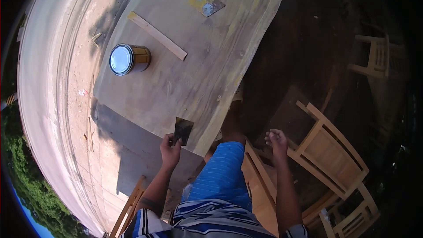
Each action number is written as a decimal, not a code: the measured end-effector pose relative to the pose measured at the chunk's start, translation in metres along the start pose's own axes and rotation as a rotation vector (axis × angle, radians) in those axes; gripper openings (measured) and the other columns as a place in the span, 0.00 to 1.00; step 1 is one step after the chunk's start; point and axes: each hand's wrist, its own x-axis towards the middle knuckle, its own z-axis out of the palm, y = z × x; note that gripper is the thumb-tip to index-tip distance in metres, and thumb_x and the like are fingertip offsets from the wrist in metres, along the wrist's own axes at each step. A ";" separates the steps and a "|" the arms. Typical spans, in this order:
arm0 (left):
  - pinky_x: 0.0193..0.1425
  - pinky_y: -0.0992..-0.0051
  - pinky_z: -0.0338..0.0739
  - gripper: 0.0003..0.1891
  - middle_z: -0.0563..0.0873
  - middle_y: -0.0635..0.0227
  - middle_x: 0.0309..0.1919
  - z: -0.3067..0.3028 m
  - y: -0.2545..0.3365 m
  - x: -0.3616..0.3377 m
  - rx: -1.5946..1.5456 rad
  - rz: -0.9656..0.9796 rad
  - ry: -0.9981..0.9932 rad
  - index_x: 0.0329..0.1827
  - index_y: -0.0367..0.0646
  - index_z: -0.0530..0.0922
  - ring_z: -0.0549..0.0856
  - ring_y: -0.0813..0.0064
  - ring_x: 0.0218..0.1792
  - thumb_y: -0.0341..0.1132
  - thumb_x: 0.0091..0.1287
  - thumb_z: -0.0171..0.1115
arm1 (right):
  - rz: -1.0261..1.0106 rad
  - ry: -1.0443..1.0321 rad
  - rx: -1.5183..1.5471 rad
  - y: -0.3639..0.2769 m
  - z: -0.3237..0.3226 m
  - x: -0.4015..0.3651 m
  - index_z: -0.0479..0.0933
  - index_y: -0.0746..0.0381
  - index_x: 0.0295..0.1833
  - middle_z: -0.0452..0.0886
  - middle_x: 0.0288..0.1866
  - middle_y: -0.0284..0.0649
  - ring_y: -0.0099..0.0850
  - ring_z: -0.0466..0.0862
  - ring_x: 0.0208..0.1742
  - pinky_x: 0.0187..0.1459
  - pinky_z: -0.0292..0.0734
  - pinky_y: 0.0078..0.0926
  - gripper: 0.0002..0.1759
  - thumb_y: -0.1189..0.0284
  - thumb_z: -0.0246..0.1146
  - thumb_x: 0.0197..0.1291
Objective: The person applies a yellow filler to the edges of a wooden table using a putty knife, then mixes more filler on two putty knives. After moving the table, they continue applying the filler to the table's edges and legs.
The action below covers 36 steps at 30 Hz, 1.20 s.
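My left hand (pixel 170 147) is closed on the lower edge of a dark, thin rectangular sheet (pixel 183 131), fingers and thumb pinching it. The sheet overlaps the near end of a large wooden tabletop (pixel 158 92) with wavy grain. My right hand (pixel 277 139) is off to the right of the table, over a shaded floor, with its fingers curled in; what they hold, if anything, is hidden.
On the tabletop stand a lidded tin can (pixel 121 59), a wooden strip (pixel 158 35) and a small plate smeared with yellow and white paste (pixel 213 7). Wooden chairs (pixel 332 154) stand close on my right. A road (pixel 53 75) runs at the left.
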 end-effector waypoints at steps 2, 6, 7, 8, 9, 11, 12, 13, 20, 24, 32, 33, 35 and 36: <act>0.37 0.73 0.76 0.09 0.80 0.63 0.27 -0.003 0.009 0.003 -0.129 -0.200 0.049 0.38 0.36 0.73 0.81 0.74 0.30 0.25 0.58 0.65 | -0.097 -0.085 -0.046 -0.046 0.022 0.056 0.73 0.64 0.51 0.82 0.41 0.36 0.22 0.81 0.37 0.38 0.77 0.19 0.11 0.72 0.59 0.66; 0.35 0.69 0.75 0.08 0.79 0.58 0.29 0.015 0.046 0.023 0.268 -0.089 0.175 0.37 0.37 0.73 0.81 0.66 0.29 0.25 0.58 0.63 | -0.357 -0.173 -0.207 -0.122 0.109 0.166 0.73 0.68 0.50 0.81 0.37 0.38 0.21 0.80 0.33 0.35 0.77 0.19 0.13 0.74 0.62 0.62; 0.35 0.68 0.75 0.07 0.79 0.57 0.29 0.021 0.054 0.031 0.322 -0.069 0.171 0.37 0.37 0.72 0.81 0.63 0.28 0.24 0.58 0.62 | -0.466 -0.134 -0.290 -0.144 0.138 0.188 0.73 0.68 0.50 0.81 0.36 0.39 0.23 0.80 0.33 0.36 0.77 0.21 0.15 0.73 0.64 0.60; 0.34 0.66 0.75 0.07 0.78 0.56 0.29 0.027 0.061 0.038 0.375 -0.048 0.164 0.36 0.37 0.72 0.81 0.60 0.28 0.24 0.58 0.62 | -0.576 -0.090 -0.372 -0.168 0.166 0.204 0.72 0.69 0.50 0.80 0.36 0.40 0.25 0.80 0.32 0.36 0.77 0.23 0.17 0.73 0.65 0.59; 0.34 0.63 0.74 0.08 0.78 0.55 0.30 0.035 0.067 0.042 0.393 -0.049 0.164 0.36 0.38 0.72 0.81 0.56 0.29 0.23 0.56 0.62 | -0.581 -0.045 -0.420 -0.190 0.190 0.219 0.71 0.69 0.51 0.79 0.38 0.41 0.29 0.80 0.36 0.40 0.77 0.27 0.20 0.71 0.66 0.57; 0.35 0.61 0.75 0.09 0.78 0.54 0.31 0.048 0.071 0.047 0.418 -0.102 0.125 0.39 0.38 0.73 0.81 0.54 0.31 0.23 0.56 0.60 | -0.695 0.073 -0.550 -0.221 0.234 0.244 0.69 0.68 0.54 0.75 0.44 0.45 0.37 0.77 0.45 0.49 0.73 0.35 0.27 0.66 0.70 0.53; 0.36 0.60 0.75 0.09 0.78 0.54 0.31 0.053 0.073 0.044 0.430 -0.135 0.101 0.40 0.38 0.74 0.81 0.53 0.31 0.23 0.56 0.60 | -0.801 0.143 -0.631 -0.228 0.250 0.251 0.68 0.67 0.56 0.73 0.47 0.47 0.41 0.75 0.51 0.54 0.70 0.39 0.32 0.63 0.72 0.51; 0.37 0.60 0.75 0.11 0.78 0.53 0.32 0.058 0.074 0.041 0.445 -0.147 0.092 0.42 0.38 0.75 0.81 0.52 0.33 0.23 0.56 0.59 | -0.785 0.187 -0.709 -0.236 0.265 0.255 0.67 0.66 0.57 0.71 0.49 0.48 0.43 0.72 0.54 0.56 0.67 0.41 0.35 0.60 0.73 0.49; 0.42 0.57 0.74 0.19 0.77 0.50 0.37 0.085 0.096 0.012 0.318 -0.352 0.242 0.53 0.36 0.76 0.79 0.48 0.39 0.22 0.56 0.54 | -0.668 0.290 -1.009 -0.256 0.316 0.273 0.66 0.64 0.55 0.62 0.58 0.50 0.49 0.63 0.63 0.61 0.60 0.50 0.42 0.53 0.77 0.40; 0.46 0.58 0.76 0.22 0.78 0.49 0.43 0.064 0.094 0.024 0.279 -0.412 0.442 0.57 0.38 0.76 0.80 0.48 0.42 0.22 0.57 0.53 | -0.770 0.258 -1.025 -0.256 0.310 0.281 0.67 0.66 0.51 0.68 0.52 0.47 0.44 0.69 0.59 0.59 0.65 0.46 0.37 0.57 0.78 0.43; 0.51 0.60 0.77 0.22 0.82 0.51 0.49 0.045 0.022 0.060 0.292 -0.467 0.610 0.53 0.38 0.79 0.81 0.50 0.47 0.20 0.53 0.53 | -0.466 -0.700 -0.126 -0.263 0.250 0.282 0.65 0.68 0.59 0.75 0.55 0.44 0.33 0.78 0.55 0.57 0.73 0.34 0.22 0.76 0.62 0.63; 0.50 0.60 0.76 0.21 0.82 0.52 0.46 0.056 0.028 0.061 0.231 -0.482 0.578 0.52 0.38 0.80 0.82 0.49 0.46 0.20 0.52 0.54 | -0.359 -0.784 -0.034 -0.267 0.236 0.279 0.64 0.68 0.62 0.75 0.58 0.44 0.33 0.77 0.57 0.59 0.73 0.34 0.22 0.77 0.60 0.64; 0.50 0.60 0.77 0.22 0.83 0.53 0.42 0.085 0.058 0.070 0.182 -0.526 0.495 0.50 0.39 0.81 0.82 0.50 0.44 0.19 0.50 0.54 | -0.185 -0.817 0.041 -0.277 0.208 0.274 0.63 0.67 0.65 0.74 0.61 0.43 0.34 0.76 0.60 0.62 0.71 0.35 0.23 0.75 0.57 0.66; 0.49 0.61 0.77 0.23 0.83 0.54 0.41 0.102 0.078 0.075 0.196 -0.553 0.454 0.51 0.40 0.82 0.82 0.51 0.43 0.19 0.49 0.54 | -0.097 -0.833 0.082 -0.280 0.197 0.272 0.63 0.66 0.67 0.73 0.63 0.42 0.35 0.75 0.61 0.63 0.71 0.35 0.24 0.74 0.56 0.67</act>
